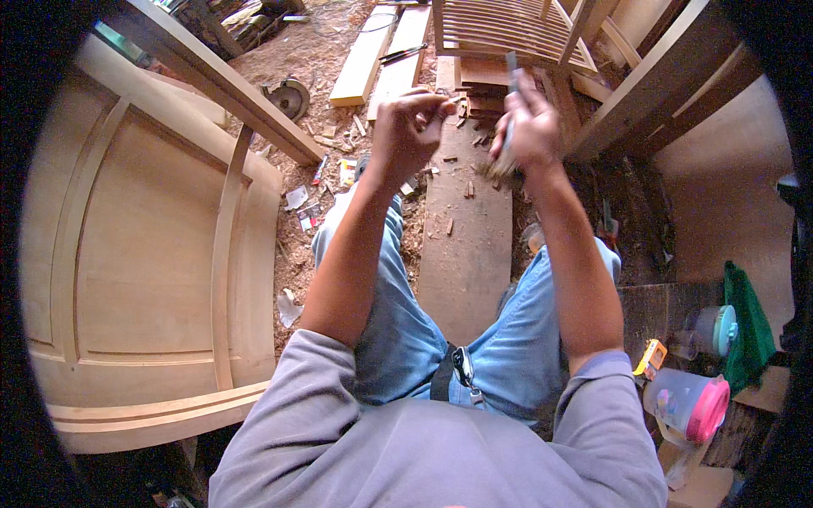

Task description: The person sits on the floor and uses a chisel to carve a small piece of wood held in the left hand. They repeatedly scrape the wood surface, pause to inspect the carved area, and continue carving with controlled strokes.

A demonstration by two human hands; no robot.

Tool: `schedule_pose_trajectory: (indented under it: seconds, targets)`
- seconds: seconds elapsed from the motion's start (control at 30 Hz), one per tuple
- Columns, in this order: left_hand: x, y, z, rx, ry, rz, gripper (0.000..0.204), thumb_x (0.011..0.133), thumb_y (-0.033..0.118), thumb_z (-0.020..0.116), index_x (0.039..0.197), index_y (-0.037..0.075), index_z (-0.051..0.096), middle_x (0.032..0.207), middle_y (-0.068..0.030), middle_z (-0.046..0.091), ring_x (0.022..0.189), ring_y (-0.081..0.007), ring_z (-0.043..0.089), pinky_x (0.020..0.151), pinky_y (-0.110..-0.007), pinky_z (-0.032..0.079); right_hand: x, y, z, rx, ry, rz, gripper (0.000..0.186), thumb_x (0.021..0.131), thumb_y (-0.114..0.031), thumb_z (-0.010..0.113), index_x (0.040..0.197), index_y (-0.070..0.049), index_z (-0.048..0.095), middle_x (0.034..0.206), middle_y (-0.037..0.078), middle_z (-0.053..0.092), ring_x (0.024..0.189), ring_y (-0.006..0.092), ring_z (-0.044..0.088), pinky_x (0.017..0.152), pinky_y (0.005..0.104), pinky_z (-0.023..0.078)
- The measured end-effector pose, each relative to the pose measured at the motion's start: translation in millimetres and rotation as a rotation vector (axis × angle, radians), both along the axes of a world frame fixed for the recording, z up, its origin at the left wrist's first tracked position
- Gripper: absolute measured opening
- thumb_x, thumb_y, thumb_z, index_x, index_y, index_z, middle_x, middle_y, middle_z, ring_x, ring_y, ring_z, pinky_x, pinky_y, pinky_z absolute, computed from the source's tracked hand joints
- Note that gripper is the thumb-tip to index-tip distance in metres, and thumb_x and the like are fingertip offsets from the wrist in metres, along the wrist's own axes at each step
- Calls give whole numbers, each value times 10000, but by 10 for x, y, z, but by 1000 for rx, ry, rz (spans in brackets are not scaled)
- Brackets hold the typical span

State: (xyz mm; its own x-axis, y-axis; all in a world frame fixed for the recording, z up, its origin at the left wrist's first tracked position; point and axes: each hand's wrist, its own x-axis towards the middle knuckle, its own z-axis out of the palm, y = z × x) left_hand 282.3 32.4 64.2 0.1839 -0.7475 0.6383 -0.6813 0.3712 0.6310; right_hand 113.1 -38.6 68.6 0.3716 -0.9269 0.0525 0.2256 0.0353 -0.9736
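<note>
My left hand (412, 127) is closed in a pinch above the left edge of a long wooden plank (466, 254). What its fingertips hold, if anything, is too small to make out. To its right, my right hand (535, 127) grips a slim tool (511, 64), blurred by motion. A grey, narrow end sticks up past the fingers, and a tan, bristly-looking end (500, 168) shows below the fist. Small wood chips (470, 190) lie on the plank, and dark reddish wood pieces (487, 74) are stacked at its far end, just beyond my hands.
A panelled wooden door (152, 254) stands at left. A circular saw (288, 99) and pale boards (366, 63) lie on the shaving-covered floor. A slatted frame (500, 34) is at the far end. On the right are a pink-lidded container (690, 405) and a green cloth (747, 326).
</note>
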Motion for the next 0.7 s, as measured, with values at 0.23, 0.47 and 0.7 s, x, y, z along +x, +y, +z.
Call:
schedule_pose_trajectory:
  seconds: [0.23, 0.47, 0.7]
  targets:
    - [61, -109, -30, 170, 358, 232, 210, 934, 171, 626, 919, -6, 737, 783, -71, 717, 625, -105, 630, 588, -261, 518, -100, -18, -25, 10, -36, 143, 492, 993, -139, 456, 1474, -183, 361, 604, 44, 515, 409, 165, 521, 396, 318, 485]
    - [171, -114, -125, 80, 449, 241, 151, 892, 142, 655, 902, 22, 748, 624, -40, 667, 540, -68, 585, 481, -252, 432, 23, 255, -31, -189, 141, 512, 457, 978, -140, 499, 1431, -148, 444, 575, -12, 469, 415, 75, 467, 373, 241, 455]
    - [164, -91, -59, 89, 228, 282, 182, 903, 141, 638, 952, -5, 735, 781, -76, 718, 690, -130, 672, 626, -294, 545, -4, 304, 38, -124, 183, 483, 440, 967, -150, 533, 1405, -160, 492, 590, -56, 459, 472, 45, 422, 428, 226, 390]
